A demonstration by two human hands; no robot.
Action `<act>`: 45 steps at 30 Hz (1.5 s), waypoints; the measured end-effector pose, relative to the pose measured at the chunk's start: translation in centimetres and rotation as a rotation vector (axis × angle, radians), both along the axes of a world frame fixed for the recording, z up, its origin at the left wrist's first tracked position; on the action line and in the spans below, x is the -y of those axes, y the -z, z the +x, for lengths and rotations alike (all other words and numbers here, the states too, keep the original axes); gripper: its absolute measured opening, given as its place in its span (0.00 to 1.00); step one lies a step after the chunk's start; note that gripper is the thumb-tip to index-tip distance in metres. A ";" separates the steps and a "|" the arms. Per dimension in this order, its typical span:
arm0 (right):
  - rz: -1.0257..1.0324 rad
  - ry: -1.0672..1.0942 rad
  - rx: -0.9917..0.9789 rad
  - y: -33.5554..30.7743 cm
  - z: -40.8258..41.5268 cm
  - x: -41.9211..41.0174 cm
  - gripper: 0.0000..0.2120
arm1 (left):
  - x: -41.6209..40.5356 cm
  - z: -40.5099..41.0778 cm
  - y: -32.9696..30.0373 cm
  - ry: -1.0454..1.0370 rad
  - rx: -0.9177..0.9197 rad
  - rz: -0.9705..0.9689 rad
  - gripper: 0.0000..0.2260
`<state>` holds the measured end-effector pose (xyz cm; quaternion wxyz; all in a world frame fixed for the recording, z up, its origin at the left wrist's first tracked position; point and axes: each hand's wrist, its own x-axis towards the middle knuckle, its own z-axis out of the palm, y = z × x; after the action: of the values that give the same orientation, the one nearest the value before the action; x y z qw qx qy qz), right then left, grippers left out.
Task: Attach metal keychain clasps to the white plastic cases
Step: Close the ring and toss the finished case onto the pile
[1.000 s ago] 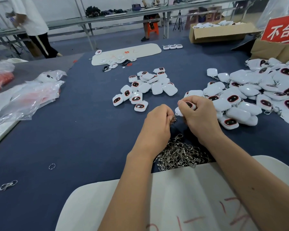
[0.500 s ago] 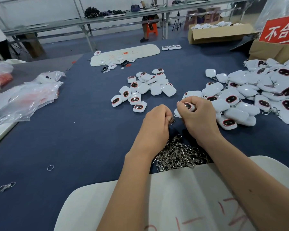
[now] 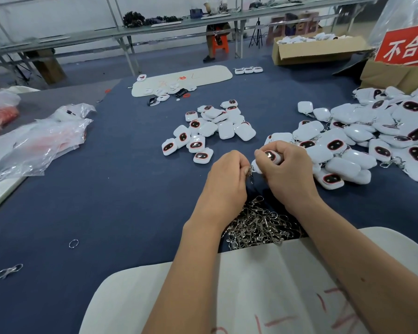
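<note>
White plastic case [image 3: 270, 157], dark oval window up, sits in our right hand [image 3: 287, 172], fingers curled round it; only its window side and a lower corner show past the knuckles. Our left hand [image 3: 227, 179] is closed too, thumb and fingertips pinching a metal keychain clasp [image 3: 251, 173] whose silver end hangs down between the two hands. Clasp touches the case's lower left corner; we cannot tell whether it is hooked on, since the joint is hidden by the fingers.

Directly below the grip, toward us, lies the heap of loose clasps [image 3: 258, 225], partly covered by both wrists. Its near edge meets a white board [image 3: 251, 290] with red marks, under our forearms.

Just right of the grip, touching the back of the right hand, starts the large pile of cases [image 3: 362, 138]; several there show chains or rings at their edges. Beyond the grip and slightly left, apart from both hands, is a smaller cluster of cases [image 3: 210, 128] with no metal visible on them.

Well left of the grip on the blue table cover [image 3: 111, 194]: one loose ring [image 3: 73, 243], a stray clasp [image 3: 9, 271] nearer the edge, crumpled clear plastic bags [image 3: 41, 141] farther out. Far beyond the grip: a second white board [image 3: 203, 74] with small parts, an open cardboard box [image 3: 319, 49] and a red sign [image 3: 405, 45] at right.
</note>
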<state>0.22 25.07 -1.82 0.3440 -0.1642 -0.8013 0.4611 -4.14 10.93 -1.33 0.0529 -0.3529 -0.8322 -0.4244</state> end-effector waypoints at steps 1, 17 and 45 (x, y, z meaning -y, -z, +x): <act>-0.013 0.013 -0.013 0.1 0.0 0.0 0.09 | 0.0 0.0 0.0 0.003 0.009 0.003 0.07; 0.007 0.015 -0.035 0.0 0.1 0.0 0.11 | -0.1 0.6 -0.2 -0.018 0.030 -0.026 0.08; -0.379 -0.089 -0.122 0.1 -0.2 -0.1 0.09 | -0.7 0.4 -0.2 -0.042 0.148 0.300 0.09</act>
<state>0.01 25.22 -1.94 0.3344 -0.1622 -0.6843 0.6274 -3.76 11.58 -1.09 0.0524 -0.2912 -0.7682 -0.5677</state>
